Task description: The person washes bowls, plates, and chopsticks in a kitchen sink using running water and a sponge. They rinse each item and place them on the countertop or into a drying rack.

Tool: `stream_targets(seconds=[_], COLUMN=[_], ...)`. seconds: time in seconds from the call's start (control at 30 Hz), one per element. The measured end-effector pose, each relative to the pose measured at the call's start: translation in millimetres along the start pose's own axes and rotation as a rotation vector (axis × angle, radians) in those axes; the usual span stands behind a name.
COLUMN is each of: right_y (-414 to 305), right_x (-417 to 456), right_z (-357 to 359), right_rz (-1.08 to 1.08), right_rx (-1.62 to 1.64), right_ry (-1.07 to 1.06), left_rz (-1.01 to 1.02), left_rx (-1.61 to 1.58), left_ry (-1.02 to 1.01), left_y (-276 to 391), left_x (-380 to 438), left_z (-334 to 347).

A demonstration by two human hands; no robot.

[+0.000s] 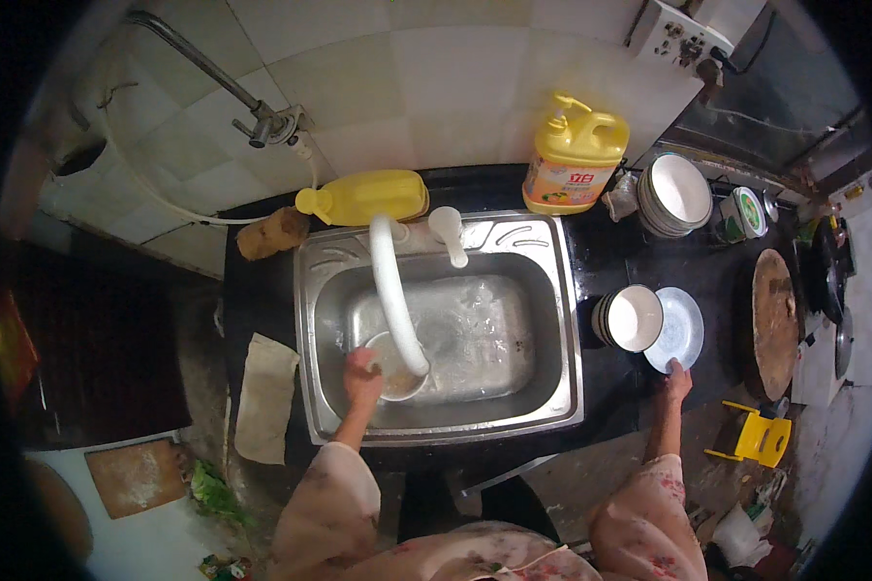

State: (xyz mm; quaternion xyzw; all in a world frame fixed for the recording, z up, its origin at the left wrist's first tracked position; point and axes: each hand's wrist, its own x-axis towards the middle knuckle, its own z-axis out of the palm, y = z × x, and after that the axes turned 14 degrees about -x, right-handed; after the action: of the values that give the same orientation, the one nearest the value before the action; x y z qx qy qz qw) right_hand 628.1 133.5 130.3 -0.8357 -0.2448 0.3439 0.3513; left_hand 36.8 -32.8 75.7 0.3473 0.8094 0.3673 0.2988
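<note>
My right hand [679,381] grips the near rim of a pale plate [681,330], which lies on the black counter against a stack of bowls [636,317]. Over at the sink's left side, my left hand [363,378] is curled at the left rim of a round bowl [400,385]. Whether its fingers hold the rim or some small thing cannot be made out. The bowl rests in the stainless steel sink [472,341], under the white curved faucet spout [392,298]. Part of the bowl is hidden by the spout and my hand.
Behind the sink lies a yellow bottle [370,197]; a large yellow detergent jug [575,160] stands to its right. More stacked bowls [676,194] and a round wooden board [774,324] are further right. A folded cloth [265,399] lies left of the sink.
</note>
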Motion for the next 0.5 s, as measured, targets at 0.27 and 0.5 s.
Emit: stream_targets(seconds=[0.27,0.5], right_y=[28.6,-22.3], right_x=[-29.5,-259.1], right_z=[3.4,97.9], right_rz=[-0.130,-0.460], right_rx=[0.030,-0.399], right_ry=[0.137,-0.683], left_rz=[-0.299,-0.180], left_rx=[0.627,0.448], left_ry=[-0.684,-0.743], left_y=[-47.4,-75.2], left_x=[5.8,8.6], left_z=[-16.1,-10.3])
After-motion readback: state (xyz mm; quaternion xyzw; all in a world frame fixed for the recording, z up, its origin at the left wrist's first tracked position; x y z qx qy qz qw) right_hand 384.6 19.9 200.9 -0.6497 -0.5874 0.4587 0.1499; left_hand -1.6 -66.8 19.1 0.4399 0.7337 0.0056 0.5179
